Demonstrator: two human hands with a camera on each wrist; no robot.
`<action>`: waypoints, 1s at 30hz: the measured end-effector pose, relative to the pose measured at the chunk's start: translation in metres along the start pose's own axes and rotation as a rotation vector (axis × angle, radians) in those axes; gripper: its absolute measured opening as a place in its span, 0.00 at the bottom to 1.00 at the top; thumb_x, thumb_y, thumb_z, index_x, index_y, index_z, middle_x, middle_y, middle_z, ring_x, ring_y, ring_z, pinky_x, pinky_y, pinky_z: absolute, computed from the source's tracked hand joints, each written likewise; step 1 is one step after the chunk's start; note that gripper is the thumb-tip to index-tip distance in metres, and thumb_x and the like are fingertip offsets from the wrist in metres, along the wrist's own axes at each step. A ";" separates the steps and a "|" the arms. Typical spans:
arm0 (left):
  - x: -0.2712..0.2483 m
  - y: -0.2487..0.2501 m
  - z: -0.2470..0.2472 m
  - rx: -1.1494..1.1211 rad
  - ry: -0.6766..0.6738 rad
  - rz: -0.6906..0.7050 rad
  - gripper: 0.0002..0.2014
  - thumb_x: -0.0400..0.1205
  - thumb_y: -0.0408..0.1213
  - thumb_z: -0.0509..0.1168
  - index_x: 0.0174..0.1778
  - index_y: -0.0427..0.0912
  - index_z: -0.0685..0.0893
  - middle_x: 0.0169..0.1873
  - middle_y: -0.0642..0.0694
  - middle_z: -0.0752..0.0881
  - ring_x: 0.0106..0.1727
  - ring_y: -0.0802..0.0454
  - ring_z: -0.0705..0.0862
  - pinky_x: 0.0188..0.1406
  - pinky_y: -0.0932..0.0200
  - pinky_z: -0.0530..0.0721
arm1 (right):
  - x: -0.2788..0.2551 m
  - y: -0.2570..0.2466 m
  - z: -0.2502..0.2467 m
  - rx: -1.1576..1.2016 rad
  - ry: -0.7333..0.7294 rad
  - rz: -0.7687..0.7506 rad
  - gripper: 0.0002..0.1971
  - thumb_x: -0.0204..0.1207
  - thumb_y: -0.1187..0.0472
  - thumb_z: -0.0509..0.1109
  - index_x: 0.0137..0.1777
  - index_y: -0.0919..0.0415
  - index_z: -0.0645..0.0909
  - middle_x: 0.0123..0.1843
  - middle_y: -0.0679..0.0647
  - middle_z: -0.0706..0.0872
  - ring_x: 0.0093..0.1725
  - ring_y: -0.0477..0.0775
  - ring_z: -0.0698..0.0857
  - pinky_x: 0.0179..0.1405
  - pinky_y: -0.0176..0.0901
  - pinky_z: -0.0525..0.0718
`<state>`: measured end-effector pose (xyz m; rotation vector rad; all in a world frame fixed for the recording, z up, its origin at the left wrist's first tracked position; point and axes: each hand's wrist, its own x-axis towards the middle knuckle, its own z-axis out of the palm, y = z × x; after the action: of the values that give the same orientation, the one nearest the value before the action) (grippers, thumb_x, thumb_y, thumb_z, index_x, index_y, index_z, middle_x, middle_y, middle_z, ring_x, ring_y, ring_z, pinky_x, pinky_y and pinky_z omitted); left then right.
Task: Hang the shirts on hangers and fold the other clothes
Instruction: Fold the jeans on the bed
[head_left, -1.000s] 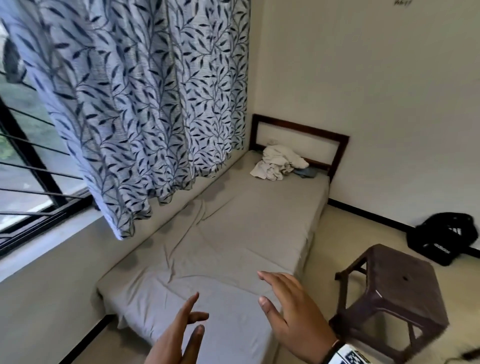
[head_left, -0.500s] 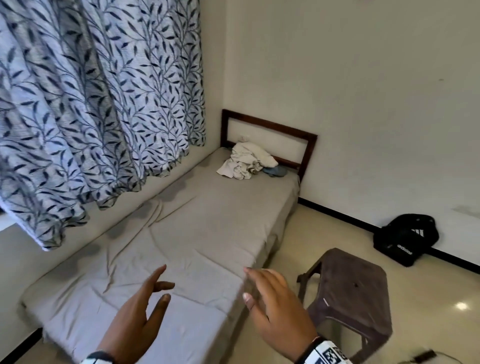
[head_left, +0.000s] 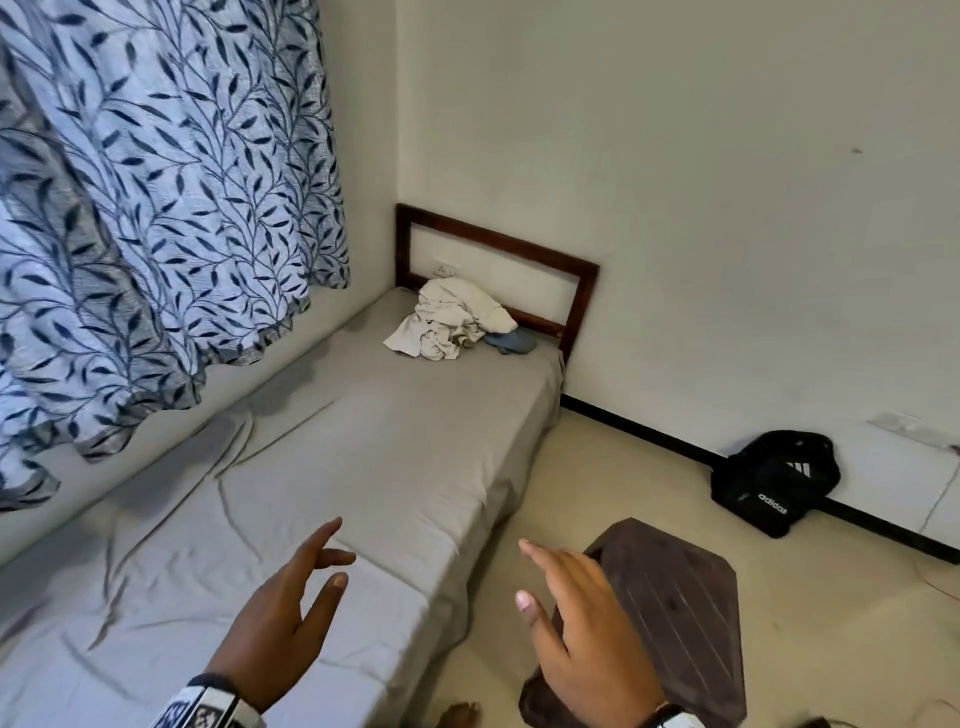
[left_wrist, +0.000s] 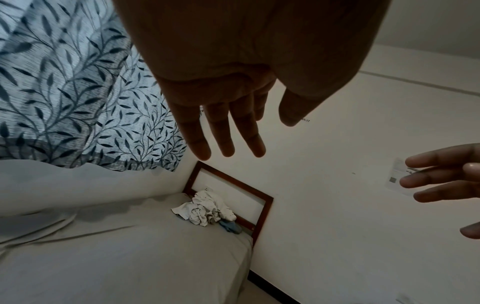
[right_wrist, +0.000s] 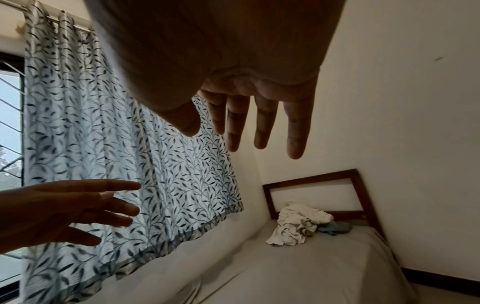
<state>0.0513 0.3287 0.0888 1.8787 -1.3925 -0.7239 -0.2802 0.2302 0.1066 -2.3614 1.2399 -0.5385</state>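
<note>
A leaf-print curtain (head_left: 156, 208) hangs at the left above the bed (head_left: 311, 493), whose grey sheet is creased. The left hand (head_left: 283, 618) hovers over the near end of the bed, fingers spread and relaxed, holding nothing. At the far end, against the wooden headboard (head_left: 498, 244), lies a crumpled pile of pale clothes (head_left: 449, 319) with a blue garment (head_left: 511, 342) touching its right side. The right hand (head_left: 584, 629) hangs over the floor beside the bed and above a dark stool (head_left: 675, 597), fingers straight and apart, empty too. Further right, a black bag (head_left: 774, 480) sits on the floor against the wall.
</note>
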 end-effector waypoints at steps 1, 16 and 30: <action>0.019 0.002 0.004 -0.004 -0.003 -0.005 0.28 0.86 0.57 0.58 0.83 0.73 0.61 0.65 0.77 0.82 0.33 0.60 0.87 0.57 0.58 0.84 | 0.015 0.012 -0.001 0.000 0.001 0.001 0.28 0.88 0.35 0.55 0.87 0.39 0.66 0.77 0.32 0.75 0.81 0.40 0.68 0.76 0.43 0.75; 0.332 -0.007 0.012 0.007 0.041 -0.096 0.29 0.87 0.57 0.59 0.85 0.70 0.61 0.67 0.77 0.80 0.66 0.73 0.80 0.65 0.60 0.81 | 0.333 0.150 -0.017 -0.045 -0.070 0.030 0.29 0.87 0.33 0.51 0.85 0.41 0.69 0.76 0.32 0.76 0.79 0.37 0.68 0.74 0.33 0.72; 0.490 -0.002 0.035 -0.172 0.348 -0.304 0.26 0.81 0.50 0.68 0.77 0.67 0.75 0.61 0.74 0.85 0.66 0.56 0.85 0.59 0.45 0.83 | 0.620 0.288 0.017 0.175 -0.202 0.169 0.22 0.87 0.46 0.66 0.81 0.43 0.74 0.69 0.33 0.81 0.72 0.41 0.78 0.74 0.43 0.76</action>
<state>0.1591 -0.1489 0.0475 1.9844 -0.8146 -0.6003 -0.1382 -0.4344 0.0291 -2.0866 1.2318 -0.3303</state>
